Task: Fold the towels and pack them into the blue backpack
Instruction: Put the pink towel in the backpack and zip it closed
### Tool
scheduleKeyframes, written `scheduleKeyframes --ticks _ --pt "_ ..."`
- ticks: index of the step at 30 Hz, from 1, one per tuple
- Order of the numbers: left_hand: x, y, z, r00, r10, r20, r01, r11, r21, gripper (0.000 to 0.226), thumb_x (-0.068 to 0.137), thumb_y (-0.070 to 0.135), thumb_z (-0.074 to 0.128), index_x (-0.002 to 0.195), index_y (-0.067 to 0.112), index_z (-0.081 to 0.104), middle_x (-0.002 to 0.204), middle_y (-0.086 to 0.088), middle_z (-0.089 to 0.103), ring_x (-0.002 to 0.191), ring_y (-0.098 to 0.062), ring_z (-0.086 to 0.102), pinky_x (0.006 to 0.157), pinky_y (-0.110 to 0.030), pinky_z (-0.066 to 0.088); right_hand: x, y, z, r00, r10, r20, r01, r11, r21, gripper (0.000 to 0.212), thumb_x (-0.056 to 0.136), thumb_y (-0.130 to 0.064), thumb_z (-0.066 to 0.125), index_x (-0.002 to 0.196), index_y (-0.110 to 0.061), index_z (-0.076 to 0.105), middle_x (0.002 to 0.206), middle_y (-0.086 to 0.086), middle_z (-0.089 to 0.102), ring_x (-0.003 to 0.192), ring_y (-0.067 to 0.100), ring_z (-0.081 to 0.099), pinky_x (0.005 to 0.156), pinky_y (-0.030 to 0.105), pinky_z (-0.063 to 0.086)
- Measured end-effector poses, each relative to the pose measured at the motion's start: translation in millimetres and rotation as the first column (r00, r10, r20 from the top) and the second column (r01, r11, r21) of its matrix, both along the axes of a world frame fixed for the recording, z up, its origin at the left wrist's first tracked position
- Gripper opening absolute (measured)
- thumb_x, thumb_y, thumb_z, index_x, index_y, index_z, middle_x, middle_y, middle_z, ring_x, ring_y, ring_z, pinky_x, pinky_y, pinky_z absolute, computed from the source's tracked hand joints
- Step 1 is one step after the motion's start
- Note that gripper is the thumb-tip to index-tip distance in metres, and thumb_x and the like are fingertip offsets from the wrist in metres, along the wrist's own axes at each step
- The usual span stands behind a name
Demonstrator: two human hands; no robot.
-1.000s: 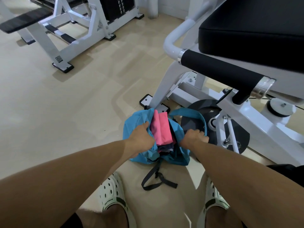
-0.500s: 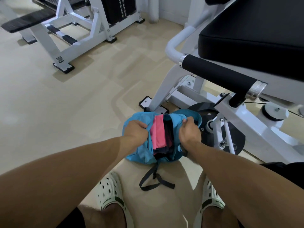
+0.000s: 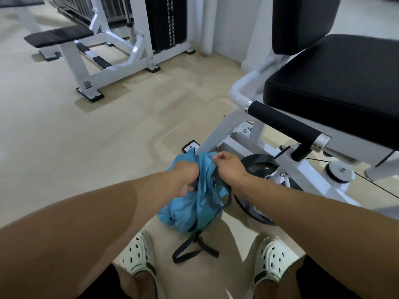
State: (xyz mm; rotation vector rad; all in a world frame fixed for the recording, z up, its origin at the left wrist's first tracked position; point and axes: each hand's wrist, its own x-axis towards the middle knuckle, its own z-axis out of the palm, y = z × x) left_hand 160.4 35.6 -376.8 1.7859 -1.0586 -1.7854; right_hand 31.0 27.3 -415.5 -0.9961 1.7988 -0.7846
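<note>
The blue backpack (image 3: 190,210) stands on the beige floor between my feet, its top bunched together. My left hand (image 3: 185,178) grips the fabric on the left of the opening. My right hand (image 3: 228,167) pinches the top edge on the right, fingers curled. A black strap (image 3: 194,249) trails from the bag's bottom onto the floor. The pink towels are hidden inside the bag.
A white weight machine with a black seat (image 3: 336,87) and a padded black handle (image 3: 282,124) stands close on the right; its base and black disc (image 3: 259,165) touch the bag's side. Another white machine (image 3: 112,59) stands far left. My white clogs (image 3: 140,257) flank the strap.
The bag's mouth was open with pink towels showing; both hands have pulled its sides together and lifted the top, and the towels are no longer visible. The view has risen.
</note>
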Motion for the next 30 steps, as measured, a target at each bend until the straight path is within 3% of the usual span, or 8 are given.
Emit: scheduleKeyframes --ticks 2,6,9,14,17,20,25,30 --pt "1 1 6 1.0 0.003 -0.018 -0.004 1.0 -0.012 0.027 0.101 0.002 0.043 0.082 0.012 0.061 0.042 0.004 0.061 0.035 -0.009 0.057 0.04 -0.019 0.049 -1 4 11 0.998 0.065 0.02 -0.065 0.998 0.001 0.018 0.103 -0.026 0.055 0.101 -0.014 0.067 0.1 0.012 0.073 0.097 0.034 0.072 0.09 0.049 0.059" --pt "-1 1 2 1.0 0.017 0.025 -0.018 0.999 0.032 0.028 0.101 0.011 0.037 0.096 0.007 0.065 0.077 -0.008 0.067 0.065 -0.022 0.062 0.059 -0.03 0.053 -5 15 23 0.988 0.151 0.042 -0.153 0.987 0.056 0.015 0.105 -0.022 0.054 0.107 -0.013 0.065 0.09 0.002 0.066 0.078 0.012 0.063 0.058 0.018 0.051" --pt "-2 4 -3 0.998 -0.004 0.061 0.0 0.998 0.068 0.034 0.106 0.031 0.036 0.102 0.014 0.065 0.092 -0.007 0.069 0.08 -0.021 0.064 0.066 -0.031 0.051 -4 20 21 0.988 0.143 0.049 -0.148 0.983 0.112 0.013 0.105 -0.022 0.053 0.11 -0.016 0.063 0.106 0.008 0.069 0.092 0.018 0.066 0.062 0.024 0.053" --pt "-2 3 -10 0.996 -0.071 0.049 0.066 0.993 0.101 0.038 0.103 0.052 0.047 0.079 0.022 0.052 0.076 0.002 0.058 0.068 -0.012 0.054 0.054 -0.026 0.04 0 22 12 0.987 0.142 0.07 -0.15 0.98 0.134 0.018 0.104 -0.025 0.055 0.116 -0.016 0.064 0.113 0.01 0.07 0.106 0.027 0.068 0.089 0.042 0.06" --pt "2 -5 -13 0.999 -0.05 0.023 0.045 0.985 0.164 0.037 0.104 0.043 0.051 0.099 0.012 0.071 0.087 -0.01 0.077 0.083 -0.024 0.072 0.075 -0.037 0.061 2 22 9 0.982 0.174 0.067 -0.181 0.977 0.11 0.016 0.104 -0.025 0.055 0.113 -0.015 0.064 0.099 0.004 0.066 0.087 0.017 0.063 0.073 0.029 0.054" --pt "7 -9 -17 0.996 -0.035 0.08 0.016 0.975 0.223 0.041 0.105 0.039 0.046 0.11 0.007 0.072 0.097 -0.015 0.078 0.094 -0.031 0.075 0.091 -0.043 0.06 9 22 6 0.973 0.228 0.042 -0.232 0.966 0.114 0.018 0.103 -0.023 0.056 0.114 -0.011 0.064 0.084 0.002 0.058 0.07 0.013 0.052 0.061 0.025 0.044" --pt "12 -10 -30 0.985 -0.079 0.154 0.04 0.969 0.243 0.031 0.103 0.018 0.043 0.094 0.003 0.068 0.084 -0.017 0.072 0.076 -0.029 0.069 0.071 -0.037 0.059 22 26 -3 0.942 0.336 -0.026 -0.329 0.934 0.138 0.01 0.103 -0.023 0.055 0.094 -0.019 0.057 0.08 0.0 0.057 0.066 0.012 0.05 0.057 0.023 0.042" --pt "17 -10 -46 0.954 -0.101 0.283 0.05 0.982 0.18 0.021 0.099 0.005 0.041 0.103 0.003 0.061 0.089 -0.016 0.065 0.069 -0.026 0.061 0.05 -0.029 0.05 26 30 -7 0.827 0.548 -0.128 -0.517 0.83 0.208 0.024 0.099 -0.014 0.055 0.108 0.005 0.065 0.083 0.012 0.059 0.07 0.018 0.051 0.065 0.032 0.047"
